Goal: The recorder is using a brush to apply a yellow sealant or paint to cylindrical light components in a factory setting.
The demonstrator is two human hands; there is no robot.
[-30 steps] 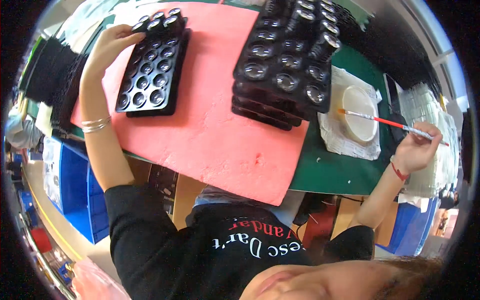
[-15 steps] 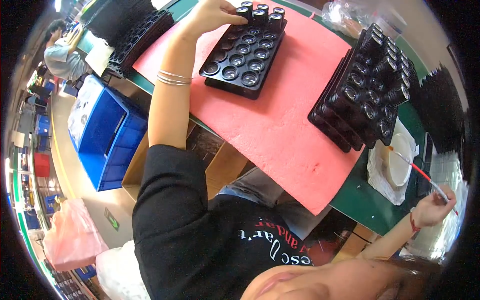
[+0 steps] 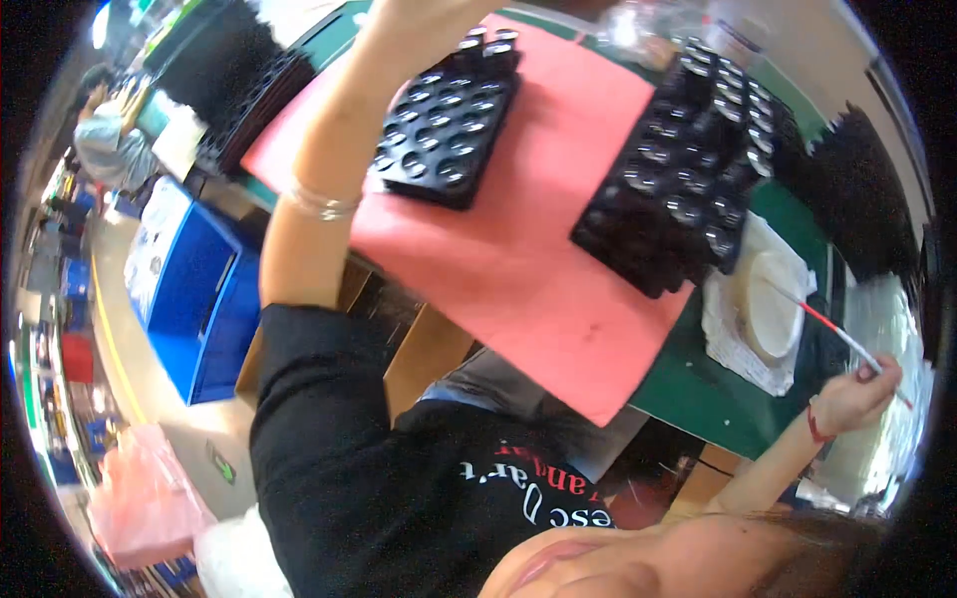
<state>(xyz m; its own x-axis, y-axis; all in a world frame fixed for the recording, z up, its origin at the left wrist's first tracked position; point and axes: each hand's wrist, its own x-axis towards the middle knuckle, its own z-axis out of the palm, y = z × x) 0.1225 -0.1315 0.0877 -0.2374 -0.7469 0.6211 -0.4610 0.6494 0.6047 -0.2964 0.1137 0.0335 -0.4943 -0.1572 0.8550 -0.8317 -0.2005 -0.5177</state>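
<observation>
The view has swung left and tilted within the last second, so the bench (image 3: pixel 758 419) now runs slantwise and the left hand (image 3: pixel 419 15) has slid up to the very top edge of the picture, mostly cut off; its forearm, with thin bangles (image 3: pixel 321 204) at the wrist, reaches across the pink mat (image 3: pixel 518 259) toward the far end of the single black tray (image 3: pixel 449 125). A second ago that hand lay plainly on the tray's far-left corner; now only its heel shows, so whether its grip is clenched on the tray or released I cannot tell. The tray itself has stayed on the mat, its round cups facing up, a few dark parts standing in the far row. The right hand (image 3: pixel 857 394) has barely moved: it stays at the bench's right end, grip pinched on a thin red-and-white stick (image 3: pixel 822 324) whose tip reaches to the pale round dish (image 3: pixel 773 304) on a white cloth (image 3: pixel 738 349). The stack of trays (image 3: pixel 678 189) sits between the two, touching neither hand. The change is mostly one of head pose rather than of work: both hands keep their places, the left at the tray, the right at the dish. Blue bins (image 3: pixel 194 289) stand on the floor to the left.
</observation>
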